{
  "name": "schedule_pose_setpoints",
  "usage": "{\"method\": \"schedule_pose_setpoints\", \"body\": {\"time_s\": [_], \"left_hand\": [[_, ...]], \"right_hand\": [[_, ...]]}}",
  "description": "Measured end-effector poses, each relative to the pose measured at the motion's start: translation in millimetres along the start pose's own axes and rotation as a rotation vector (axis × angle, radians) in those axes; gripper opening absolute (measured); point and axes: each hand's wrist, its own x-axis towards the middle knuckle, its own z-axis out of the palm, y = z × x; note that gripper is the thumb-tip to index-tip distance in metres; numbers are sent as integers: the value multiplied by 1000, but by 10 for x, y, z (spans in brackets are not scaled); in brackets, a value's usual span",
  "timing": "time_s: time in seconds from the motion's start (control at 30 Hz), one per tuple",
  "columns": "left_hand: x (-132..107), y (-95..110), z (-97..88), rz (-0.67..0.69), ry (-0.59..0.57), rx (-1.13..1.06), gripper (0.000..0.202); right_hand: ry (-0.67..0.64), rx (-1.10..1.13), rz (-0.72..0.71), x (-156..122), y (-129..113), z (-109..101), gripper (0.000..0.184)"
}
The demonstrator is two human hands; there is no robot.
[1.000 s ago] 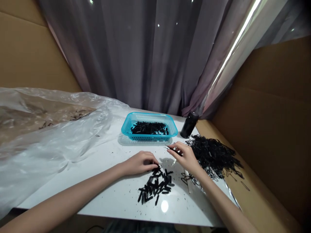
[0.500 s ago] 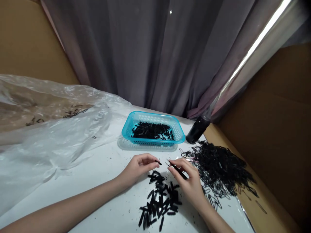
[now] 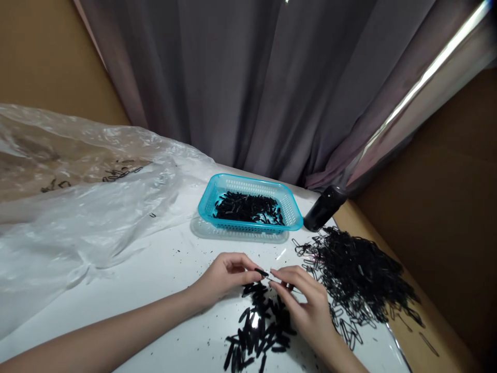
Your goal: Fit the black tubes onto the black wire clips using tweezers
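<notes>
Black strip (image 3: 262, 272) sits pinched between thumb and fingers of your left hand (image 3: 228, 272), barely parted. Your right hand (image 3: 311, 299), similarly narrowed, grips a slim tool (image 3: 272, 280) just beside it. From the strip, loose black pieces (image 3: 267, 332) lie at six o'clock, the blue basket (image 3: 209, 203) at twelve, black loops (image 3: 359, 267) at three.

Head view: single camera, worn on the person's head, at the near side of the white table (image 3: 163, 305). Facing: forward and down. Range: close; left forearm (image 3: 128, 326) entering at lower left, right forearm (image 3: 339, 355) at the bottom edge, right of centre. Mid-frame: blue basket (image 3: 248, 226). Beyond: grey curtain (image 3: 225, 77) across the top. Framing: wide, the table's far edge sloping down rightward.
</notes>
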Motion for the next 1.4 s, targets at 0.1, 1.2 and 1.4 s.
{"method": "schedule_pose_setpoints", "body": {"time_s": [0.1, 1.2, 1.4], "left_hand": [[3, -8, -1, -5, -7, -5, 33], [-100, 111, -29, 186, -108, 190, 17], [-106, 81, -20, 186, -81, 199, 17]], "right_hand": [[7, 2, -14, 1, 2, -5, 19], [-26, -76, -15, -2, -47, -79, 22], [-46, -119, -56, -27, -56, -98, 24]]}}
